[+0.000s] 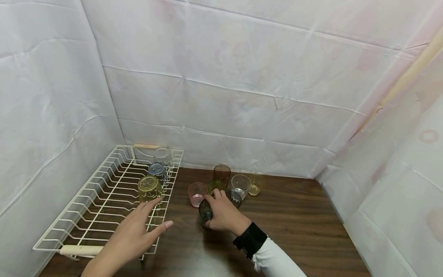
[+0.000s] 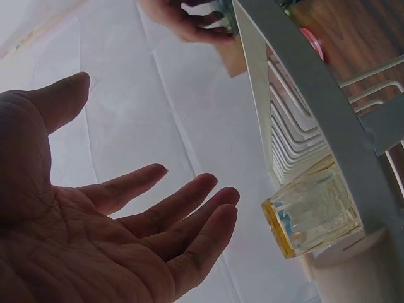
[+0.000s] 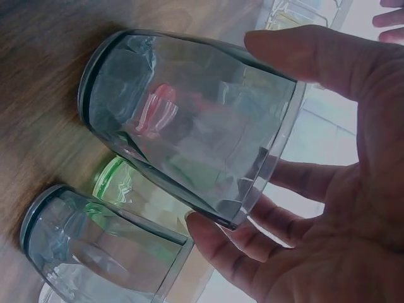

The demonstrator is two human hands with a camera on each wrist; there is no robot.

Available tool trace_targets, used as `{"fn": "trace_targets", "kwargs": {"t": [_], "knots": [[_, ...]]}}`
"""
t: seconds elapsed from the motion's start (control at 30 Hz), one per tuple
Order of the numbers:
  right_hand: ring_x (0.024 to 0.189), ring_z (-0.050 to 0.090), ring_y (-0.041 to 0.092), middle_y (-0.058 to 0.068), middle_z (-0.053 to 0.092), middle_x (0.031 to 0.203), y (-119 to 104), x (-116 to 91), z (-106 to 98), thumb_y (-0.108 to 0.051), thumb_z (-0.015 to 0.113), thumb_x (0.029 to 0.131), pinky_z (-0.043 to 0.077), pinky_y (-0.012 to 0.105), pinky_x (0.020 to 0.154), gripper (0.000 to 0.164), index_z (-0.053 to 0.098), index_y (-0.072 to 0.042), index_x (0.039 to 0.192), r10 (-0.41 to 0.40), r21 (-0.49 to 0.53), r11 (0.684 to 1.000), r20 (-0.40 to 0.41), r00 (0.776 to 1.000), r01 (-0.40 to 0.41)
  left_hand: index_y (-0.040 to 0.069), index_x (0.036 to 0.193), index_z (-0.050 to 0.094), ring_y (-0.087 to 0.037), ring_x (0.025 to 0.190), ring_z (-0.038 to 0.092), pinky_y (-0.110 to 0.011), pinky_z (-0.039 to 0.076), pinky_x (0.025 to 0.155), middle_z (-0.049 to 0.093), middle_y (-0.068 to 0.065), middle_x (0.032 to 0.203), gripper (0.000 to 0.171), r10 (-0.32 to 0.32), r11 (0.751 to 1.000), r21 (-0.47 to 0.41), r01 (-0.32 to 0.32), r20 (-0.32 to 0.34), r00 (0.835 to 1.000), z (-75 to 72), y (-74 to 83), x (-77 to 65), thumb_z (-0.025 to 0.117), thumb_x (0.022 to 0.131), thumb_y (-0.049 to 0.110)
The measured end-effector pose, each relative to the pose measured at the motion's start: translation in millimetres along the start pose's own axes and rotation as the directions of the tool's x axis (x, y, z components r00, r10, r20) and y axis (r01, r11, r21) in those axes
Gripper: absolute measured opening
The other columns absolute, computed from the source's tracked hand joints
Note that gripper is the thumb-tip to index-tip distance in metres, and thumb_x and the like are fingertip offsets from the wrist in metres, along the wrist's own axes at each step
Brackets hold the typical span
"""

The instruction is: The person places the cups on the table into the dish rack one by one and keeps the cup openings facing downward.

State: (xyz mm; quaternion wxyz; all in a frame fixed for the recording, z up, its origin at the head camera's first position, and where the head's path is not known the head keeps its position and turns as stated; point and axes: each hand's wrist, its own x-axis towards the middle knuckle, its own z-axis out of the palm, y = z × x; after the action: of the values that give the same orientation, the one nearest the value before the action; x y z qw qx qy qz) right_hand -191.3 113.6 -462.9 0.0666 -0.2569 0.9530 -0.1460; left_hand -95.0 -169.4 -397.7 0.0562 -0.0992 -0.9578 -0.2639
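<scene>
In the head view my right hand [image 1: 225, 213] holds a smoky grey glass tumbler [image 1: 205, 211] near the front of a group of glasses. The right wrist view shows thumb and fingers around the rim end of that tumbler [image 3: 189, 126]. A second grey tumbler [image 3: 107, 252] stands beside it, with a green glass [image 3: 117, 183] behind. My left hand [image 1: 129, 232] reaches over the right side of the white dish rack [image 1: 102, 207], fingers extended and nothing in them. Just beyond its fingertips, a yellow glass [image 1: 149, 187] sits upside down in the rack.
Farther back in the rack stand a blue glass [image 1: 157, 170] and a clear glass [image 1: 162, 156]. A pink glass [image 1: 197, 196], a tall brown glass [image 1: 222, 174], a clear tumbler [image 1: 241, 184] and a yellow glass [image 1: 255, 185] surround the right hand. White sheeting [image 1: 221, 96] walls the table.
</scene>
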Motion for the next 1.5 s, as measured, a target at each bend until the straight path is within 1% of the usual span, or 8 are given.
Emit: {"fn": "trace_targets", "kwargs": {"t": [0.23, 0.67, 0.83, 1.0, 1.13, 1.2, 1.3, 1.5], "knots": [[0.143, 0.049, 0.032, 0.011, 0.054, 0.155, 1.8, 0.0, 0.9, -0.032, 0.084, 0.088, 0.049, 0.048, 0.117, 0.082, 0.048, -0.008, 0.158, -0.018, -0.017, 1.000, -0.010, 1.000, 0.018, 0.012, 0.157, 0.052, -0.062, 0.144, 0.047, -0.079, 0.042, 0.108, 0.052, -0.037, 0.155, 0.081, -0.016, 1.000, 0.004, 0.016, 0.006, 1.000, -0.7, -1.2, -1.2, 0.072, 0.096, 0.062], [0.146, 0.045, 0.029, 0.010, 0.048, 0.158, -3.1, -15.3, -0.6, -0.034, 0.079, 0.093, 0.052, 0.048, 0.112, 0.080, 0.042, -0.015, 0.162, 0.017, 0.156, 0.988, -0.082, 0.996, -0.004, 0.010, 0.154, 0.054, -0.054, 0.142, 0.054, -0.073, 0.047, 0.108, 0.059, -0.027, 0.153, 0.079, -0.012, 1.000, -0.010, 0.012, -0.009, 1.000, -1.3, -4.4, -1.9, 0.073, 0.096, 0.059], [0.144, 0.048, 0.028, 0.008, 0.051, 0.154, -5.1, -24.4, -5.1, -0.032, 0.082, 0.090, 0.052, 0.053, 0.111, 0.078, 0.046, -0.015, 0.157, 0.020, 0.299, 0.954, -0.156, 0.988, 0.028, 0.010, 0.155, 0.054, -0.057, 0.142, 0.052, -0.074, 0.046, 0.108, 0.059, -0.026, 0.153, 0.078, -0.021, 1.000, -0.015, 0.021, -0.004, 1.000, -2.8, -4.6, -1.5, 0.073, 0.096, 0.058], [0.143, 0.052, 0.029, 0.005, 0.052, 0.154, -1.7, -37.6, -7.9, -0.036, 0.084, 0.090, 0.052, 0.055, 0.110, 0.078, 0.047, -0.018, 0.156, 0.050, 0.449, 0.893, -0.183, 0.982, 0.038, 0.009, 0.152, 0.056, -0.055, 0.137, 0.058, -0.072, 0.049, 0.106, 0.063, -0.027, 0.149, 0.075, 0.005, 1.000, -0.030, -0.006, -0.033, 0.999, 1.6, -9.0, -5.0, 0.076, 0.096, 0.054], [0.142, 0.055, 0.030, 0.005, 0.050, 0.156, 3.8, -50.1, -9.8, -0.039, 0.082, 0.094, 0.052, 0.051, 0.111, 0.077, 0.043, -0.023, 0.158, 0.118, 0.631, 0.776, -0.146, 0.982, 0.001, 0.010, 0.152, 0.056, -0.051, 0.135, 0.061, -0.071, 0.050, 0.105, 0.064, -0.025, 0.148, 0.075, 0.005, 0.998, -0.057, -0.007, -0.032, 0.999, 5.5, -12.1, -11.2, 0.077, 0.095, 0.055], [0.138, 0.057, 0.031, 0.009, 0.051, 0.155, 8.2, -54.0, -10.0, -0.034, 0.082, 0.095, 0.056, 0.045, 0.106, 0.075, 0.042, -0.021, 0.158, 0.146, 0.729, 0.684, -0.132, 0.980, -0.004, 0.011, 0.153, 0.056, -0.051, 0.136, 0.061, -0.071, 0.050, 0.105, 0.063, -0.024, 0.150, 0.077, -0.009, 0.998, -0.063, 0.008, -0.008, 1.000, 7.0, -12.6, -13.5, 0.076, 0.095, 0.057], [0.134, 0.058, 0.028, 0.015, 0.051, 0.151, 14.6, -57.6, -10.4, -0.022, 0.080, 0.096, 0.060, 0.034, 0.101, 0.071, 0.043, -0.012, 0.156, 0.178, 0.853, 0.522, -0.146, 0.973, 0.032, 0.010, 0.154, 0.055, -0.049, 0.139, 0.059, -0.071, 0.049, 0.107, 0.062, -0.022, 0.152, 0.080, -0.030, 0.997, -0.065, 0.031, 0.026, 0.999, 7.8, -12.5, -15.9, 0.073, 0.096, 0.061], [0.118, 0.060, 0.009, 0.003, 0.052, 0.138, 23.5, -63.5, -6.6, -0.005, 0.062, 0.102, 0.059, 0.023, 0.094, 0.057, 0.036, -0.004, 0.153, 0.173, 0.971, 0.111, -0.228, 0.958, 0.211, 0.009, 0.154, 0.055, -0.049, 0.138, 0.060, -0.070, 0.050, 0.106, 0.062, -0.021, 0.151, 0.080, -0.041, 0.997, -0.062, 0.043, 0.030, 0.999, 8.8, -14.0, -17.5, 0.073, 0.095, 0.061]]}}
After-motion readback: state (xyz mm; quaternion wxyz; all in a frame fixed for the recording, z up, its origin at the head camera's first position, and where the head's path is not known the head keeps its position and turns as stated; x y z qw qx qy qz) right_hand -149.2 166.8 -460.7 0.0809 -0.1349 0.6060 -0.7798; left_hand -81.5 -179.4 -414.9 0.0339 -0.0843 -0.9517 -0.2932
